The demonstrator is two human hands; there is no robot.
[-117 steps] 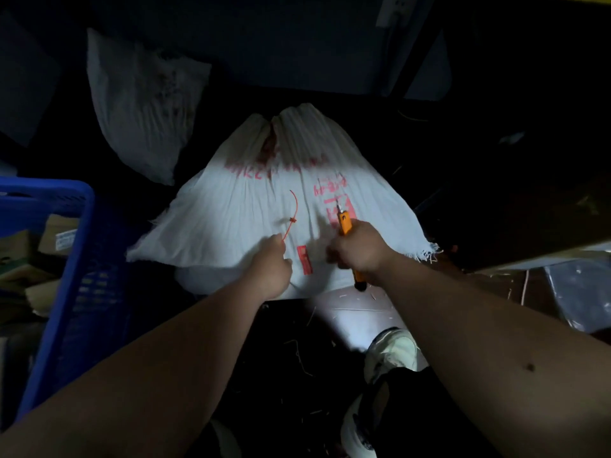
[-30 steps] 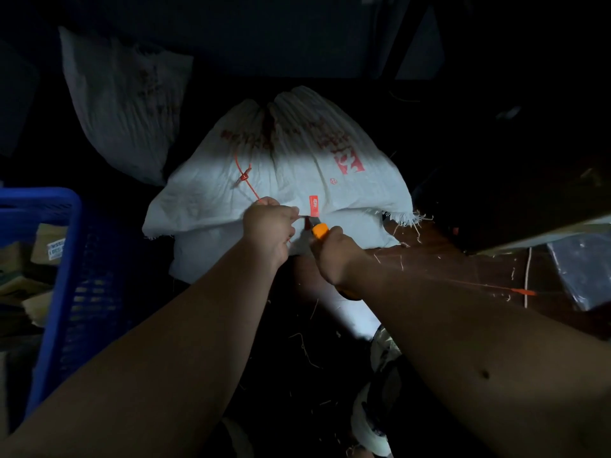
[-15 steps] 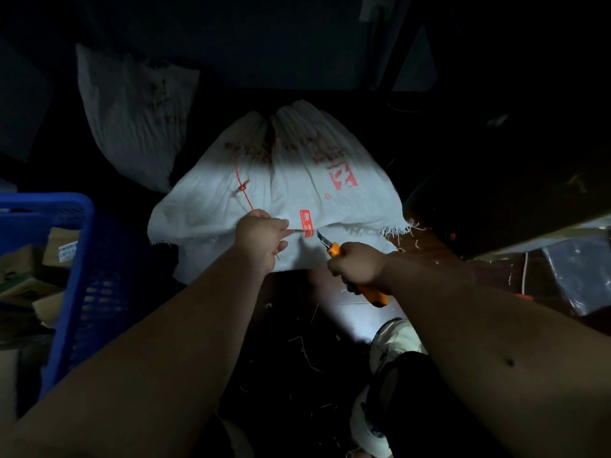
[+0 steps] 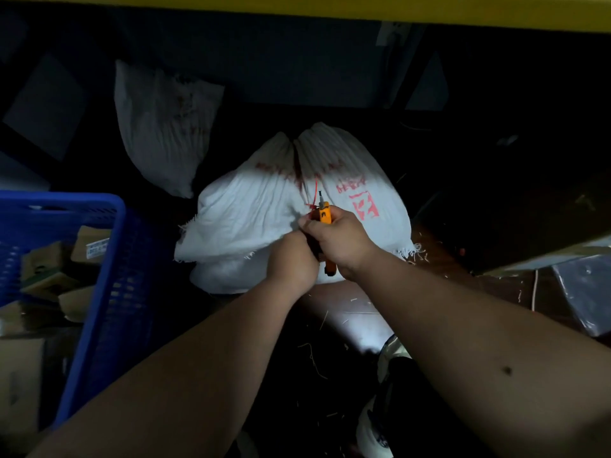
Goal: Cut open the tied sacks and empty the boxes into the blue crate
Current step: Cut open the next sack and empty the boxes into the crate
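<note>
Right hand [image 4: 340, 241] grips the orange cutter [image 4: 324, 215] at the sack [image 4: 251, 209], whose cloth the left hand [image 4: 292, 259] bunches.

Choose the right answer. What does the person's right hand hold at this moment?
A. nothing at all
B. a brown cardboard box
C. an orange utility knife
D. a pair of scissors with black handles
C: the right hand is closed around an orange utility knife, its blade tip pointing up at the red tie on the white sack.
</note>
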